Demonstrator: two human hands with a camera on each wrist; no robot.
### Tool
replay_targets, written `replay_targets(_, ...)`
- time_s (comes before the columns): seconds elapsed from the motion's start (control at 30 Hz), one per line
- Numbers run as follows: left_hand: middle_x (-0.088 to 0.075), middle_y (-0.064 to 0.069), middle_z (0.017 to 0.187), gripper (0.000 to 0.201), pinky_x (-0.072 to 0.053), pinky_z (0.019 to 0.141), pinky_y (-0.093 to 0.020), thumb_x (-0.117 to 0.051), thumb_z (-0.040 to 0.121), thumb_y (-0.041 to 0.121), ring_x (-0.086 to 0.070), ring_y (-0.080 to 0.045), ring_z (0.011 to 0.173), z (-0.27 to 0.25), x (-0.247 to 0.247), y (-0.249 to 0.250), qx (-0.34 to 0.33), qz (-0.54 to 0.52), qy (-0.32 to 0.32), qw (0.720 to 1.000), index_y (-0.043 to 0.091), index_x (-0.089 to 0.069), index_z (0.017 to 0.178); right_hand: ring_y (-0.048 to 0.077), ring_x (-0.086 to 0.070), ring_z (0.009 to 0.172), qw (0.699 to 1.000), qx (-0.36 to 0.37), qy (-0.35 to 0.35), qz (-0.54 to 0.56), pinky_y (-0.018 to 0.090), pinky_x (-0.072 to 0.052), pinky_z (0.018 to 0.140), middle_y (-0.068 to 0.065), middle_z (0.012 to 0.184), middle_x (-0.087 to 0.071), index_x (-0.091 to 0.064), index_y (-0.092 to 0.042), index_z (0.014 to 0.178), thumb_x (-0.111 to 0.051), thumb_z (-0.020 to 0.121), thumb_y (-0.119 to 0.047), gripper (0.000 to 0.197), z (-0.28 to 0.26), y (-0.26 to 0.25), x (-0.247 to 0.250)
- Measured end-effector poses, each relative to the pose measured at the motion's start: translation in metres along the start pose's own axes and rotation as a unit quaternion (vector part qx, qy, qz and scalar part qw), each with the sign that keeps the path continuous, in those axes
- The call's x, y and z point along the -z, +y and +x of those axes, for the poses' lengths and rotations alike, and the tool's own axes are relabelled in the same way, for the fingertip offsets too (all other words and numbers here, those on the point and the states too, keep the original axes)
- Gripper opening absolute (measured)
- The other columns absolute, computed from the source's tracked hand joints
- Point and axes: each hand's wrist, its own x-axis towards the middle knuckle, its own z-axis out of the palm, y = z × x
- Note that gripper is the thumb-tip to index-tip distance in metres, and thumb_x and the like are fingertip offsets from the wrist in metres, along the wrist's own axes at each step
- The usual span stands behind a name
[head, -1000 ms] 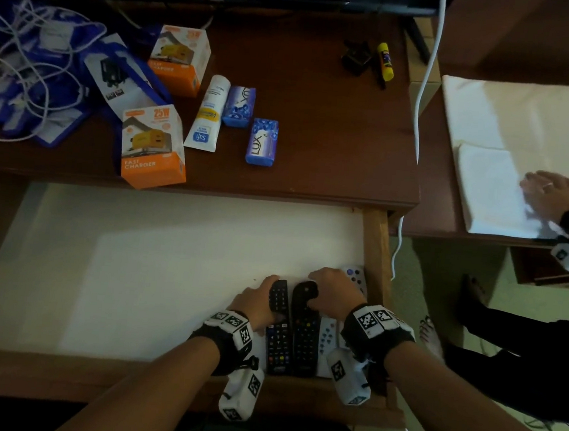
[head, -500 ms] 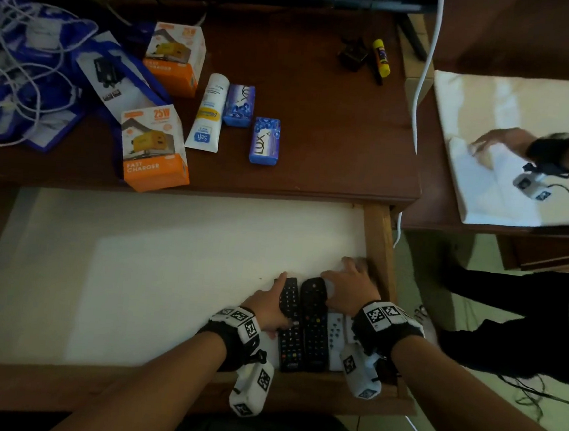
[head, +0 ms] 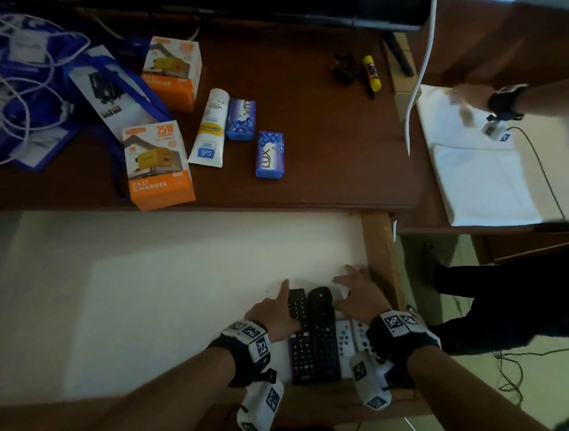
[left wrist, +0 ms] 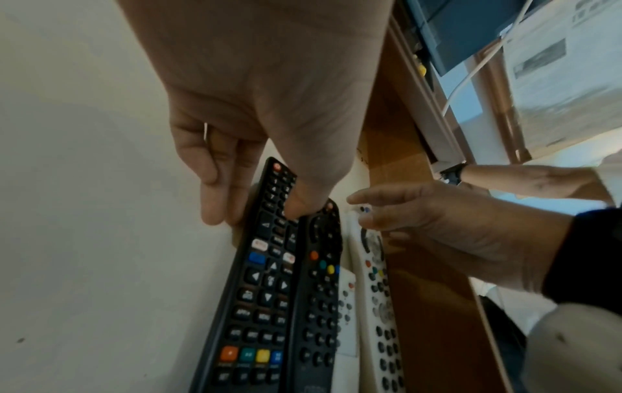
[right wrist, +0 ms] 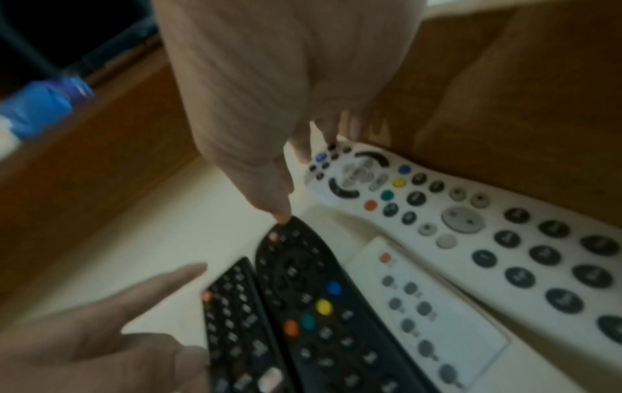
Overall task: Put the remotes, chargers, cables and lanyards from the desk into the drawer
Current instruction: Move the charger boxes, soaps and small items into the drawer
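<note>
Wood front rail: drawer [head: 382, 244] is pulled out, pale liner inside, brown wood side wall at the right.
Remotes: four lie side by side in the near right corner of the drawer, long axis front to back.
Black remote, left [head: 297, 333]: many small buttons, coloured row at its near end; touches the next one.
Black remote, round top [head: 323, 328]: just right of it; orange, green, yellow, blue buttons.
Small white remote [right wrist: 434, 300]: flat, shorter, between the round-top black one and the long white one.
Long white remote [right wrist: 471, 218]: against the drawer's right wall.
Left hand [head: 276, 312]: fingers loose and nearly straight, forefinger points fwd beside the left black remote; thumb tip rests on its buttons. No clamp on anything.
Right hand [head: 358, 295]: fingers spread apart, one fingertip touches the top end of the round-top remote, others near the head of the long white one. Holds nothing.
Desk [head: 333, 157], further: two orange charger boxes [head: 158, 166], white tube, two blue soap packs.
Far left: blue lanyards with white cables [head: 16, 82] in a heap.
Far right: other person's hand over a white cloth; blurred.
</note>
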Motion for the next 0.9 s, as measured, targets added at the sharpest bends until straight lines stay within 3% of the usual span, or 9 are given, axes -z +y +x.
replay_targets(0.07,-0.055,-0.01,0.132,0.089,-0.048,0.092,-0.032,-0.057,0.087,0.041,-0.057,-0.025,0.111,-0.005,0.008,0.001,-0.005,-0.017,0.005,1.0,0.019,-0.001,0.153,0.022,-0.039,0.135,0.998,-0.004,0.043,0.054,0.028,-0.034,0.108,0.008,0.149,-0.039,-0.055,-0.015,0.132,-0.067,0.086,-0.02,0.048,-0.008,-0.003,0.007)
replay_targets(0.13,-0.06,-0.006,0.12,0.062,-0.049,0.087,-0.03,-0.056,0.089,0.037,-0.058,-0.02,0.103,-0.01,0.023,0.003,-0.023,-0.021,0.017,0.999,0.016,-0.034,0.143,0.019,-0.056,0.115,0.992,0.0,0.085,0.098,0.019,-0.042,0.091,0.008,0.132,-0.057,-0.063,-0.008,0.122,-0.066,0.086,-0.015,0.037,-0.016,-0.006,0.014)
replay_targets(0.23,-0.066,0.001,0.108,0.035,-0.048,0.083,-0.025,-0.059,0.089,0.034,-0.06,-0.015,0.097,-0.015,0.054,0.008,-0.066,-0.054,0.07,0.994,0.019,-0.06,0.121,0.011,-0.058,0.09,0.985,0.022,0.107,0.13,0.011,-0.035,0.072,0.006,0.107,-0.067,-0.067,-0.004,0.11,-0.065,0.088,-0.015,0.025,-0.024,-0.017,0.026)
replay_targets(0.3,-0.067,0.006,0.096,0.024,-0.048,0.077,-0.021,-0.063,0.088,0.03,-0.062,-0.012,0.089,-0.019,0.08,0.017,-0.105,-0.091,0.13,0.982,0.02,-0.066,0.11,0.009,-0.058,0.08,0.976,0.045,0.119,0.175,0.015,-0.038,0.07,0.002,0.093,-0.066,-0.069,-0.005,0.104,-0.066,0.089,-0.017,0.019,-0.027,-0.03,0.037)
replay_targets(0.43,-0.066,0.012,0.082,0.011,-0.039,0.064,-0.006,-0.065,0.086,0.025,-0.059,-0.001,0.074,-0.02,0.146,0.046,-0.151,-0.107,0.249,0.951,0.022,-0.069,0.096,0.018,-0.065,0.078,0.947,0.122,0.202,0.216,0.016,-0.044,0.069,0.005,0.084,-0.072,-0.073,-0.007,0.088,-0.067,0.085,-0.009,0.006,-0.015,-0.064,0.068)
replay_targets(0.57,-0.066,0.008,0.087,0.011,-0.046,0.076,-0.018,-0.065,0.086,0.026,-0.061,-0.006,0.084,-0.011,0.201,0.064,-0.128,-0.11,0.347,0.923,0.021,-0.069,0.095,0.007,-0.056,0.063,0.904,0.186,0.309,0.228,0.02,-0.041,0.065,-0.004,0.07,-0.066,-0.073,-0.01,0.078,-0.068,0.08,-0.004,0.009,0.009,-0.101,0.097)
replay_targets(0.67,-0.061,0.003,0.101,0.017,-0.049,0.085,-0.026,-0.064,0.087,0.021,-0.061,-0.013,0.096,0.004,0.231,0.069,-0.106,-0.097,0.412,0.9,0.018,-0.065,0.104,0.008,-0.055,0.072,0.896,0.216,0.32,0.221,0.017,-0.039,0.069,0.005,0.085,-0.066,-0.071,-0.007,0.09,-0.067,0.079,-0.001,0.013,0.03,-0.126,0.11)
replay_targets(0.77,-0.05,-0.006,0.127,0.038,-0.045,0.096,-0.034,-0.065,0.085,0.021,-0.053,-0.023,0.115,0.023,0.26,0.067,-0.053,-0.057,0.445,0.892,0.019,-0.056,0.123,0.025,-0.057,0.104,0.907,0.245,0.284,0.191,0.036,-0.047,0.09,0.011,0.118,-0.057,-0.063,-0.009,0.116,-0.068,0.081,-0.008,0.035,0.056,-0.143,0.114)
replay_targets(0.9,-0.031,-0.006,0.149,0.062,-0.031,0.11,-0.044,-0.061,0.085,0.023,-0.03,-0.03,0.137,0.037,0.288,0.063,-0.014,0.062,0.411,0.91,0.024,-0.037,0.142,0.025,-0.027,0.142,0.924,0.242,0.228,0.186,0.038,-0.029,0.114,0.012,0.155,-0.027,-0.038,-0.008,0.143,-0.072,0.081,-0.018,0.07,0.08,-0.16,0.113)
